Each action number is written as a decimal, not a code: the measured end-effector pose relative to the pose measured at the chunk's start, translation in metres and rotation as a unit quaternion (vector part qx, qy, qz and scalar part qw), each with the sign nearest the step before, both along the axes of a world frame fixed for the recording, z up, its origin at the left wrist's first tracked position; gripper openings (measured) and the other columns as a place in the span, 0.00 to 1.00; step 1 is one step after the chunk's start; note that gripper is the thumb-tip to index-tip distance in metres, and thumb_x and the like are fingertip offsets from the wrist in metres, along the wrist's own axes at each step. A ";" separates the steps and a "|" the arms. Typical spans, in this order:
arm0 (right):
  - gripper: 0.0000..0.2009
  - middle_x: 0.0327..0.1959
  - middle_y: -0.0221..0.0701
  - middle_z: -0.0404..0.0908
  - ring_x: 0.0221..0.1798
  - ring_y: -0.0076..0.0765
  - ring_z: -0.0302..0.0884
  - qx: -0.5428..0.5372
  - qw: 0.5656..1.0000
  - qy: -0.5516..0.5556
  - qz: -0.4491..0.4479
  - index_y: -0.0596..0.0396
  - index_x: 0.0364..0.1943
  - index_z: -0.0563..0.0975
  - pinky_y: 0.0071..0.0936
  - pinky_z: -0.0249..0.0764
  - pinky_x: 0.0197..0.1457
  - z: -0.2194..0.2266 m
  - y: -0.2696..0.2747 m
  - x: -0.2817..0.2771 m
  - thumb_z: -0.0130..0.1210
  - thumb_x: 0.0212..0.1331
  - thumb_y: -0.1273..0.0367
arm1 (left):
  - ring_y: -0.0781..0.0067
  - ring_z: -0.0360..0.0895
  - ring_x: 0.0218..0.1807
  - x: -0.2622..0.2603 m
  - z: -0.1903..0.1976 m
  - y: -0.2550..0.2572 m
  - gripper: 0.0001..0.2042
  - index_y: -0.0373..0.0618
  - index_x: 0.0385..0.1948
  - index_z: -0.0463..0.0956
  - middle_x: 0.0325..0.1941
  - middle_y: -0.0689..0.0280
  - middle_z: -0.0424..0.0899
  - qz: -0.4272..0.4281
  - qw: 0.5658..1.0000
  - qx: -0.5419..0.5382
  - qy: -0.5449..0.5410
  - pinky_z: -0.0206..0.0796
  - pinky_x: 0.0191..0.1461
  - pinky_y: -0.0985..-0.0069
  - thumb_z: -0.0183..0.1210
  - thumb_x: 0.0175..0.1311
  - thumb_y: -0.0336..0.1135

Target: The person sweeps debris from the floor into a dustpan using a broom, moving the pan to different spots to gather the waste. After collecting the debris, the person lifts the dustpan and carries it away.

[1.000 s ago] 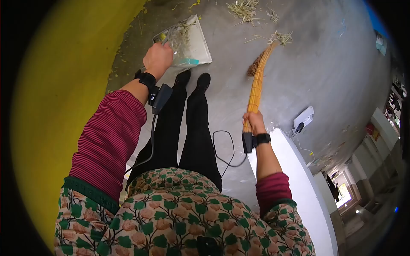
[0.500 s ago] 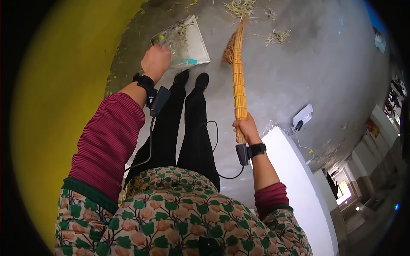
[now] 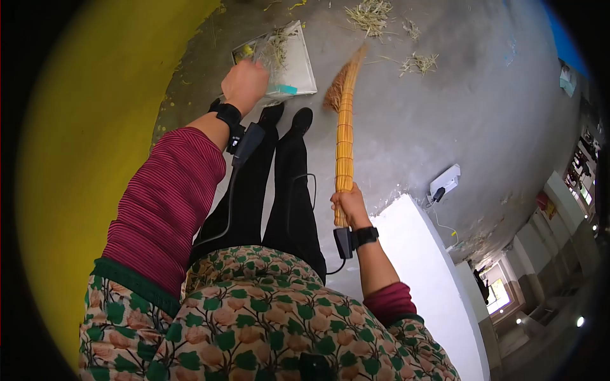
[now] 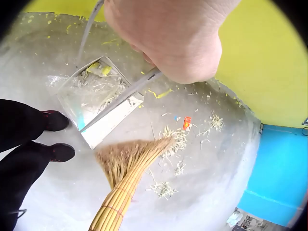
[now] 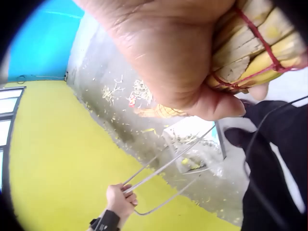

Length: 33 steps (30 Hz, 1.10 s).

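Note:
My left hand (image 3: pixel 245 84) grips the thin metal handle (image 5: pixel 168 162) of a dustpan. The white dustpan (image 3: pixel 304 60) sits on the floor just ahead of my feet, with straw bits, clear plastic and a yellow scrap in it. My right hand (image 3: pixel 351 204) is wrapped round the bound straw handle of a broom (image 3: pixel 344 140). Its brown bristles (image 4: pixel 126 163) are beside the dustpan's white front edge in the left wrist view. Beyond the broom tip lie straw clippings (image 3: pixel 370 16), a smaller straw clump (image 3: pixel 419 63) and a red wrapper (image 4: pixel 186 123).
A yellow wall (image 3: pixel 82 159) runs along my left, meeting a blue wall (image 4: pixel 276 168) at a corner. On my right stand a white block (image 3: pixel 419 254) and a white box with a cable (image 3: pixel 447 182). My shoes (image 3: pixel 302 120) are close behind the dustpan.
The broom swings left from the smaller straw clump, passes by the larger pile, then draws back towards me. The right hand moves left and nearer my body. The dustpan stays about where it was.

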State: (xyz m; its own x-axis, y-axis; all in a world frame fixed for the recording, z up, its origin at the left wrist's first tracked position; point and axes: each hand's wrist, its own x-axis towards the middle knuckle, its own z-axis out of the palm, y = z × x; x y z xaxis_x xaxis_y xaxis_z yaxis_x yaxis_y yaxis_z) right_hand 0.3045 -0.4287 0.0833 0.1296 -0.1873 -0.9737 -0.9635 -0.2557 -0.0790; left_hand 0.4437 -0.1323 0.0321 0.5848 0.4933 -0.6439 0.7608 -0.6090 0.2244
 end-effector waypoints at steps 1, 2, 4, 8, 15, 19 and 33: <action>0.22 0.19 0.32 0.68 0.14 0.30 0.67 0.033 0.999 0.031 -0.023 0.54 0.41 0.68 0.26 0.67 0.16 -0.023 0.002 0.004 0.48 0.33 0.81 | 0.50 0.73 0.42 -0.001 0.001 0.000 0.18 0.39 0.33 0.74 0.35 0.49 0.77 0.003 1.000 0.003 0.001 0.64 0.45 0.62 0.42 0.56 0.45; 0.20 0.16 0.32 0.67 0.13 0.30 0.67 0.063 0.995 0.038 -0.068 0.55 0.40 0.68 0.29 0.67 0.14 -0.042 0.015 0.009 0.48 0.34 0.80 | 0.49 0.73 0.42 -0.001 0.001 -0.001 0.18 0.38 0.33 0.74 0.36 0.49 0.77 0.007 1.000 -0.001 -0.012 0.63 0.45 0.62 0.42 0.56 0.44; 0.16 0.17 0.33 0.68 0.14 0.31 0.68 0.063 0.994 -0.003 -0.094 0.58 0.35 0.67 0.31 0.65 0.12 -0.046 0.063 0.024 0.49 0.35 0.80 | 0.49 0.73 0.42 -0.003 -0.001 0.003 0.18 0.37 0.33 0.74 0.36 0.49 0.76 0.007 1.000 -0.002 -0.023 0.63 0.45 0.62 0.42 0.55 0.43; 0.16 0.19 0.32 0.68 0.14 0.32 0.68 0.117 0.992 -0.011 -0.036 0.58 0.34 0.66 0.30 0.67 0.14 -0.037 0.078 0.038 0.51 0.33 0.80 | 0.47 0.71 0.44 0.002 -0.006 0.013 0.18 0.37 0.34 0.74 0.39 0.47 0.75 -0.005 1.000 -0.025 -0.010 0.62 0.46 0.61 0.43 0.55 0.43; 0.24 0.22 0.30 0.67 0.15 0.28 0.66 0.010 0.998 -0.068 0.006 0.57 0.41 0.65 0.22 0.67 0.16 0.011 -0.026 -0.009 0.47 0.31 0.84 | 0.48 0.71 0.45 -0.007 -0.010 0.072 0.19 0.38 0.36 0.73 0.41 0.47 0.74 -0.034 0.998 0.015 -0.042 0.62 0.47 0.60 0.45 0.55 0.45; 0.13 0.16 0.30 0.67 0.14 0.30 0.68 0.033 0.996 -0.020 -0.083 0.58 0.31 0.67 0.28 0.66 0.14 -0.044 -0.006 0.008 0.50 0.35 0.79 | 0.47 0.70 0.45 -0.029 -0.013 0.074 0.19 0.38 0.35 0.73 0.39 0.48 0.75 -0.042 0.997 0.057 -0.040 0.62 0.46 0.60 0.44 0.56 0.45; 0.22 0.22 0.31 0.67 0.16 0.30 0.68 0.045 0.998 -0.036 -0.032 0.56 0.41 0.66 0.24 0.68 0.17 0.019 0.014 0.014 0.48 0.33 0.81 | 0.48 0.70 0.46 -0.041 -0.022 0.087 0.18 0.39 0.38 0.72 0.41 0.49 0.74 -0.009 0.999 0.034 -0.036 0.61 0.48 0.59 0.42 0.57 0.45</action>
